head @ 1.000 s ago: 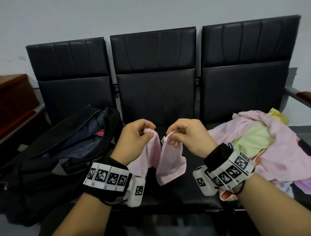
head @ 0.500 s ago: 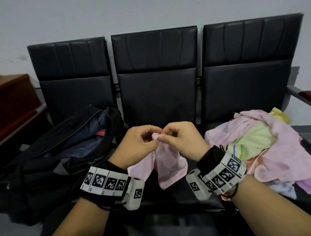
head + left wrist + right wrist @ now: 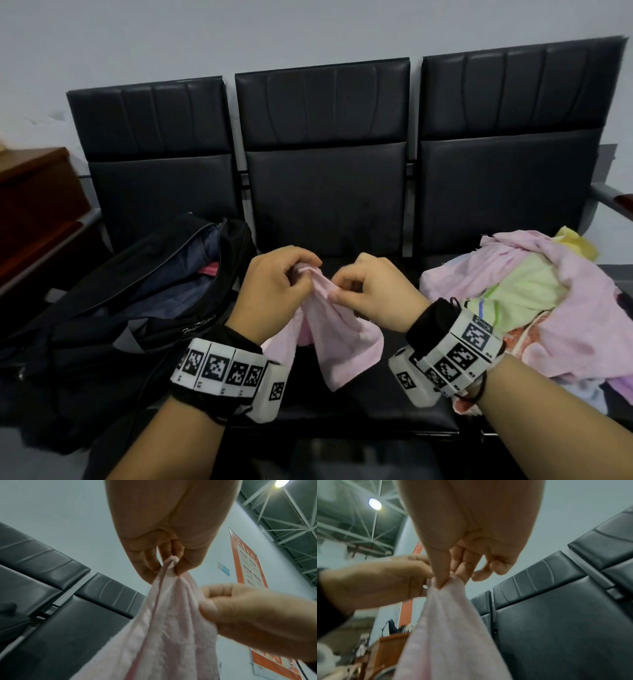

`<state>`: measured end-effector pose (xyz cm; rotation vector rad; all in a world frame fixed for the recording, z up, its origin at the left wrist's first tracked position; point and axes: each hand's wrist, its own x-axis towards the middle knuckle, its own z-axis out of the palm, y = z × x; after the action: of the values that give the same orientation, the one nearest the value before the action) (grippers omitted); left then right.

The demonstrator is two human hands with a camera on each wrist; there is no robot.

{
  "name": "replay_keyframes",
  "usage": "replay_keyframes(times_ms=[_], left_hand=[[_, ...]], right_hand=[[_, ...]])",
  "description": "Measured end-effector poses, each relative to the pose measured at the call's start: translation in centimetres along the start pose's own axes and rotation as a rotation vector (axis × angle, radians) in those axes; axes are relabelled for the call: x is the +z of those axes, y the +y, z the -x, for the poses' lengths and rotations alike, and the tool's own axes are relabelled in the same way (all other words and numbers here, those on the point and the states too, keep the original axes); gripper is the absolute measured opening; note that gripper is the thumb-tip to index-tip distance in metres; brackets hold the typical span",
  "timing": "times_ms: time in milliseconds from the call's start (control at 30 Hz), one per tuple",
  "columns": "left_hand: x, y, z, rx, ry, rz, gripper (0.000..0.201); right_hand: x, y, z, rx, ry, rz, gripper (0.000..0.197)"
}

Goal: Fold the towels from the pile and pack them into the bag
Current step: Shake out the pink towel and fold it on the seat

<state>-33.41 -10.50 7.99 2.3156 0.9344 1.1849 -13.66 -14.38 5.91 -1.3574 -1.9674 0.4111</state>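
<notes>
Head view: both hands' fingers [image 3: 310,265] pinch the pink towel's [image 3: 337,337] top edge.

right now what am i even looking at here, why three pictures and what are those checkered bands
No machine here: a person folding laundry. The checkered bands on the wrists carry small cameras. The wide picture comes from a camera on the head; the other two look up along each hand from the wrists. The left hand and right hand both pinch the top of a pink towel, which hangs over a black bench. An open black bag sits on the left seat, a pile of unfolded towels on the right.
</notes>
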Motion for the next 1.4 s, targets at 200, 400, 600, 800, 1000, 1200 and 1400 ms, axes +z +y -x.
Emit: replay_keyframes(times_ms=[200, 400, 600, 800, 1000, 1200, 1400], left_hand=[[-2.2, -0.9, -0.8, -0.014, 0.231, 0.001, 0.030], [-6.1, -2.7, -1.6, -0.084, 0.468, -0.011, 0.026], [-8.1, -4.8, -0.9, -0.150, 0.479, -0.168, 0.026], [-8.4, -6.3, -1.0, -0.216, 0.441, -0.322, 0.024], [-8.7, -7.1, -1.0, -0.211, 0.429, -0.356, 0.024], [-8.4, -7.1, -1.1, -0.242, 0.451, -0.310, 0.022], [-8.4, -6.6, -1.0, -0.245, 0.473, -0.285, 0.022]], right_hand=[[1.0, 4.2, 1.3, 0.111, -0.352, 0.372, 0.038], [0.4, 6.9, 2.7, 0.028, -0.475, 0.688, 0.024], [-2.5, 7.2, 1.9, -0.095, -0.053, 0.512, 0.017], [-6.0, 5.6, 0.3, -0.009, 0.263, 0.214, 0.008], [-7.4, 4.7, -0.2, -0.021, 0.299, 0.202, 0.007], [-7.6, 4.4, -0.1, -0.022, 0.434, 0.287, 0.004], [-8.1, 3.5, 0.3, 0.014, 0.444, 0.300, 0.011]])
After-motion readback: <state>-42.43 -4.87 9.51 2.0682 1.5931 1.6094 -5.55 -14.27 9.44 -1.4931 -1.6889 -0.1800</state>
